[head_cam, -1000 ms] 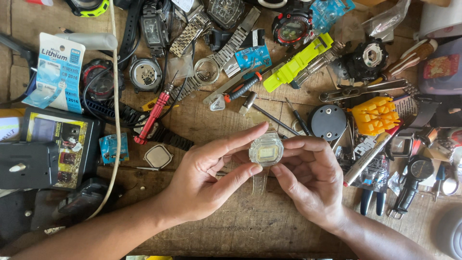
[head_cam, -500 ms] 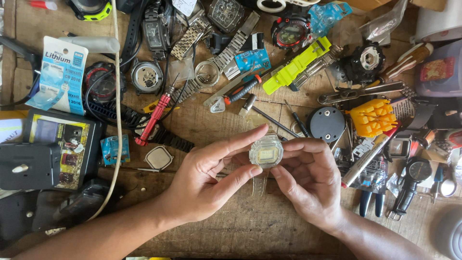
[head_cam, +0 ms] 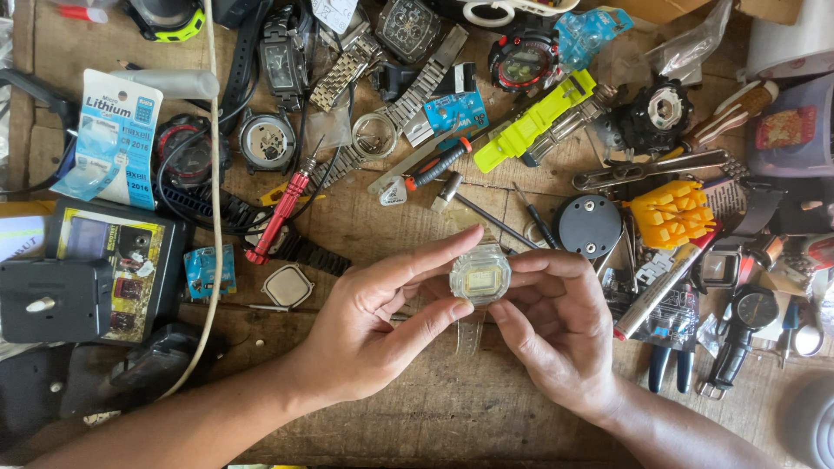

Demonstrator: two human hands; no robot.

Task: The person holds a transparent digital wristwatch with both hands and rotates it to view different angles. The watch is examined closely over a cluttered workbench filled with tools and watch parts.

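From the head camera, two hands meet in the middle of a wooden surface (head_cam: 365, 217). Both hands pinch a small see-through watch (head_cam: 479, 274) with a yellowish face. The left hand (head_cam: 369, 326) holds it with the pointer finger on top and the thumb under it. The right hand (head_cam: 556, 326) holds the other side with its fingertips (head_cam: 521, 259) curled around the edge. The watch is up off the wood, between the two hands. Its clear strap (head_cam: 470, 330) hangs down below it.

Lots of small things lie all around. A red screwdriver (head_cam: 280, 215) lies to the left, above a little square watch back (head_cam: 287, 286). A tiny hammer (head_cam: 473, 204) lies just above the hands. A round black part (head_cam: 590, 226) sits near the right hand, and an orange tool (head_cam: 671, 214) is beside that. A bright yellow-green strap (head_cam: 532, 122) lies higher up. A battery card (head_cam: 113, 139) lies far to the left. A white cord (head_cam: 214, 191) runs down the left side.
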